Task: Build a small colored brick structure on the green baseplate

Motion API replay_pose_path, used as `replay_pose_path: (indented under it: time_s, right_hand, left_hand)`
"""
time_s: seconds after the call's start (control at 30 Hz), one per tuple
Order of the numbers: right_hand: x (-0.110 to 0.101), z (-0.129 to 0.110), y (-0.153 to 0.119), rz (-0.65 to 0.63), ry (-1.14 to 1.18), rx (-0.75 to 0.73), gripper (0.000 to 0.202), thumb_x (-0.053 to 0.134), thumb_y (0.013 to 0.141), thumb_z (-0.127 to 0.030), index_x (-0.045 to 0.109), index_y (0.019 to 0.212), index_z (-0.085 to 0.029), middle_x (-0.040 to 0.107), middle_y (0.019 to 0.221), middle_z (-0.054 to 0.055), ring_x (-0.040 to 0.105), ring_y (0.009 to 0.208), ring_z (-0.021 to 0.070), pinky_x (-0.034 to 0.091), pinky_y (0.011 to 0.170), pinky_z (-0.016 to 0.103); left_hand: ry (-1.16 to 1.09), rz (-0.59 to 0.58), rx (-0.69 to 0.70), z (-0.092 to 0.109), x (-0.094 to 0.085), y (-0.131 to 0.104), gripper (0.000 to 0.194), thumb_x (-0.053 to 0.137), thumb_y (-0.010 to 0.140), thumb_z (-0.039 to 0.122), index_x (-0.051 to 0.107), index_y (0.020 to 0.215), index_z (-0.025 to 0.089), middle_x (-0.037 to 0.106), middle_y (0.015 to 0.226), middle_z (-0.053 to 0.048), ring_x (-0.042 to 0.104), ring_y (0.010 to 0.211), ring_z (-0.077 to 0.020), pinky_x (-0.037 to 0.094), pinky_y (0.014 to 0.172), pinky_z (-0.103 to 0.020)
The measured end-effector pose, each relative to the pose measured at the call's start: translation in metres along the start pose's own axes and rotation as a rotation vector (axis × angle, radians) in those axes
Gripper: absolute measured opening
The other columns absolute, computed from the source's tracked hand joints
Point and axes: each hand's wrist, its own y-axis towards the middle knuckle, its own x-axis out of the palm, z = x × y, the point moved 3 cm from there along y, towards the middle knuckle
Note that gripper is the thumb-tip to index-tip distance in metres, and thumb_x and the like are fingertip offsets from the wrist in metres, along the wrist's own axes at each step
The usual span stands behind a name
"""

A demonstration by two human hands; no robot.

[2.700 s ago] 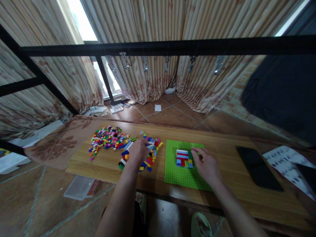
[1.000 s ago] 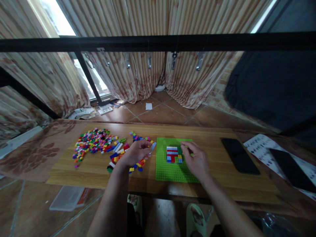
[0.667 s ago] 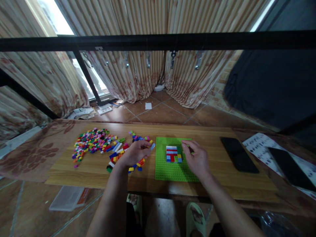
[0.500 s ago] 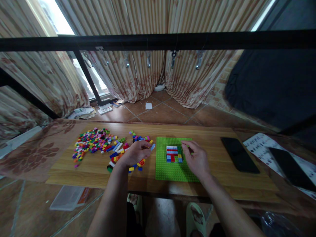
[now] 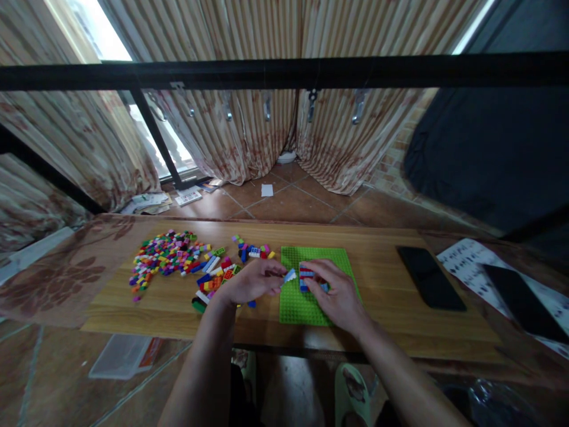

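Note:
A light blue toy brick (image 5: 290,276) is pinched between the fingertips of my left hand (image 5: 255,280), just over the left part of the green baseplate (image 5: 306,311). On that plate sits a small block of red, white and blue bricks (image 5: 306,274). My right hand (image 5: 338,290) reaches over this block from the right, thumb and forefinger bent close together at its top. The hand covers most of the block, and whatever lies between those fingers is hidden. Loose bricks (image 5: 217,276) lie left of my left hand, some partly behind it.
A big heap of small coloured bricks (image 5: 164,255) spreads over the left of the wooden table (image 5: 382,332). A black phone (image 5: 431,279) lies at the right, near a printed sheet (image 5: 462,252) and another dark device (image 5: 524,299). A clear plastic lid (image 5: 115,356) is on the floor.
My left hand has moved right with the light blue brick, from the plate's edge to above it. My right hand has moved left over the brick block, covering much of it.

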Motion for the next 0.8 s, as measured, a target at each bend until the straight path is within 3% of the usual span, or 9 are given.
replay_pose_path:
  time_s: [0.13,0.23,0.43,0.6,0.8]
  right_hand:
    - [0.005,-0.002,-0.002,-0.051,0.006,-0.049,0.027,0.055,0.091,-0.028,0.064,0.117,-0.027,0.064,0.110,0.007,0.061,0.103,0.0194,0.051,0.088,0.036]
    - [0.005,-0.001,-0.002,-0.068,0.023,-0.039,0.021,0.054,0.092,-0.028,0.068,0.107,-0.028,0.067,0.105,0.006,0.062,0.104,0.0193,0.051,0.089,0.036]
    - [-0.003,-0.002,-0.001,0.004,0.013,0.031,0.015,0.054,0.091,-0.026,0.068,0.095,-0.025,0.069,0.097,0.004,0.064,0.093,0.0177,0.051,0.082,0.032]
    - [-0.008,-0.001,0.000,0.047,-0.057,0.057,0.017,0.051,0.092,-0.029,0.068,0.090,-0.024,0.068,0.088,0.003,0.064,0.083,0.0175,0.050,0.076,0.030]
    - [-0.029,0.018,0.000,0.084,-0.130,0.112,0.023,0.049,0.091,-0.034,0.069,0.090,-0.023,0.069,0.086,0.004,0.064,0.081,0.0192,0.051,0.074,0.032]
  left_hand:
    - [-0.013,-0.142,0.066,0.004,0.013,0.005,0.026,0.064,0.076,0.033,0.070,0.092,0.014,0.065,0.077,-0.003,0.056,0.066,-0.0113,0.047,0.062,-0.022]
    - [-0.032,-0.161,0.070,0.001,0.018,0.010,0.025,0.065,0.077,0.035,0.071,0.088,0.014,0.063,0.073,-0.001,0.054,0.064,-0.0104,0.045,0.062,-0.022]
    - [-0.282,0.070,-0.028,-0.011,0.023,0.019,0.030,0.073,0.071,0.043,0.070,0.078,0.014,0.061,0.065,0.001,0.054,0.061,-0.0088,0.045,0.064,-0.021]
    - [-0.589,0.147,-0.069,-0.011,0.035,0.024,0.039,0.083,0.059,0.043,0.069,0.078,0.011,0.064,0.070,-0.001,0.056,0.064,-0.0078,0.048,0.069,-0.023]
    - [-0.514,0.239,-0.067,-0.014,0.025,0.025,0.033,0.085,0.053,0.030,0.069,0.076,0.012,0.062,0.070,0.001,0.053,0.064,-0.0073,0.044,0.066,-0.022]
